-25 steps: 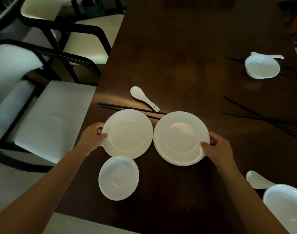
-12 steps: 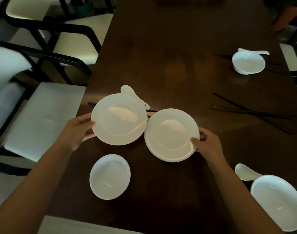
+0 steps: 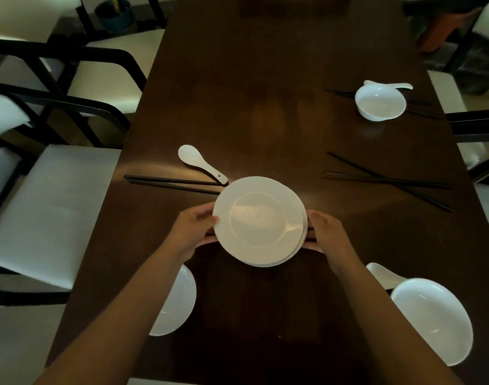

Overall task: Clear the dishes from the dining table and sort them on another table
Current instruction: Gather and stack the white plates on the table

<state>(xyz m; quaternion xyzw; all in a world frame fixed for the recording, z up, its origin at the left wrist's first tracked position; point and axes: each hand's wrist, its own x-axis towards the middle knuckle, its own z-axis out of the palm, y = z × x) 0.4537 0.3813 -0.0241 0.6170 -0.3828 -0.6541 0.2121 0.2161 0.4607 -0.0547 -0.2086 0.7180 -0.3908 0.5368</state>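
Two white plates (image 3: 261,220) lie stacked on the dark wooden dining table (image 3: 265,79), the upper one slightly offset to the left. My left hand (image 3: 194,229) grips the left rim of the stack, thumb on top. My right hand (image 3: 328,232) holds the right rim of the stack. A white bowl (image 3: 176,301) sits near the front left edge, partly hidden by my left forearm. Another white bowl (image 3: 432,319) stands at the front right with a white spoon (image 3: 383,275) beside it.
A white spoon (image 3: 200,162) and black chopsticks (image 3: 174,183) lie just behind the plates. More chopsticks (image 3: 390,180) lie crossed at the right. A bowl (image 3: 379,104) with a spoon (image 3: 399,86) stands far right. White-cushioned black chairs (image 3: 57,209) line the left side.
My left hand lifted the left plate and carried it right onto the other plate. Both hands now hold the stack. The view shifted a little.
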